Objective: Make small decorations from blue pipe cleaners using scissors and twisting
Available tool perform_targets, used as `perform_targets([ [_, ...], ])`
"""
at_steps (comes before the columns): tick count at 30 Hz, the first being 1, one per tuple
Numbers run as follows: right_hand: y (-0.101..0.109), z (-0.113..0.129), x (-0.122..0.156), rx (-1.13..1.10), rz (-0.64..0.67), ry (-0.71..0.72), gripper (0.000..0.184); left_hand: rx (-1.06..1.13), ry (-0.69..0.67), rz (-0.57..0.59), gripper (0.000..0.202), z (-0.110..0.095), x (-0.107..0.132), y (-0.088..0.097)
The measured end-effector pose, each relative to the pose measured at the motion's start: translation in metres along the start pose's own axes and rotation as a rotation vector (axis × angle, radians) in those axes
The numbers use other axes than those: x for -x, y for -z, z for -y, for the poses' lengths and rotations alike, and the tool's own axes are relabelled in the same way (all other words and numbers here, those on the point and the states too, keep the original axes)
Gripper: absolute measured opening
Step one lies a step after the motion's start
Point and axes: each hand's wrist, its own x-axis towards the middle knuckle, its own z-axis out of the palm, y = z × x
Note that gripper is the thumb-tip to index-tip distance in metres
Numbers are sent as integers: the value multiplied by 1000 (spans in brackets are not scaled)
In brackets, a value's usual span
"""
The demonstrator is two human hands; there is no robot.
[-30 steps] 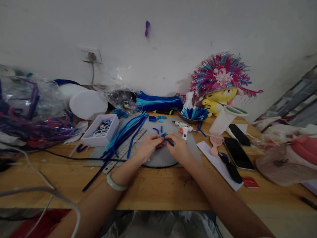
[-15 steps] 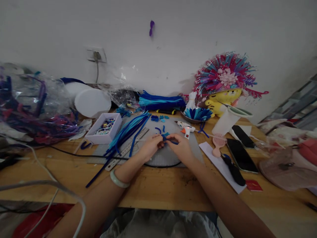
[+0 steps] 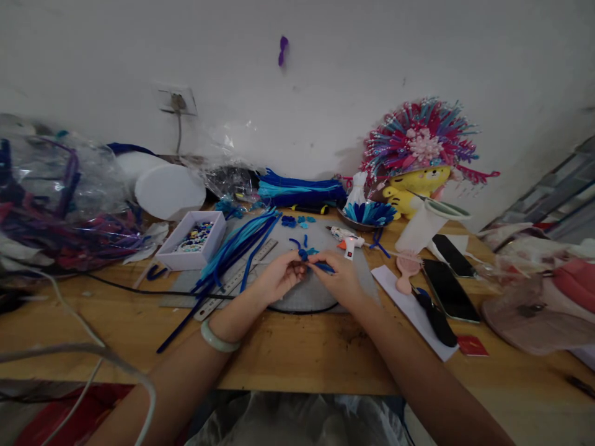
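Left of the white-and-orange plastic glue gun, the right hand pinches a small, bunched, fuzzy blue stem piece; whether the left hand grips too, I can't tell. Best pinch lightly near the bunch, sparing the fuzz.

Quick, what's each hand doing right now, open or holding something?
Left hand: partly curled at the blue piece; whether it grips cannot be told.
Right hand: closed, pinching the blue piece.
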Motion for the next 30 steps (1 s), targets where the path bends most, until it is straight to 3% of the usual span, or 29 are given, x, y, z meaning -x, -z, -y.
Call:
perform_targets([
  [5, 0, 0, 1, -97, -20, -163, 11, -19, 38, 25, 16, 2, -2, 3],
  [9, -1, 1, 0, -252, -38, -281, 20, -90, -10, 98, 11, 4, -3, 4],
  [12, 1, 3, -4, -231, -42, -276, 13, -158, -51, 156, 2, 5, -1, 2],
  [15, 8, 7, -8, -162, -1, -235, 13, -235, -75, 208, 5, 6, 1, -1],
  [18, 14, 11, -11, -176, 55, -353, 22, -354, -105, 269, 8, 6, 4, -2],
  [21, 13, 11, -12, -281, 77, -539, 25, -610, -248, 267, 5, 5, 6, -3],
  [24, 6, 8, -11, -485, 54, -758, 25, -964, -491, 179, 7, 3, 9, -3],
  [26, 1, 4, -9, -650, 74, -856, 22, -1065, -581, 151, 7, 3, 10, -3],
  [28, -3, 1, -8, -715, 100, -854, 21, -987, -525, 173, 5, 4, 9, -4],
  [30, -4, -1, -8, -611, 40, -748, 25, -772, -356, 195, 2, 5, 7, -3],
])
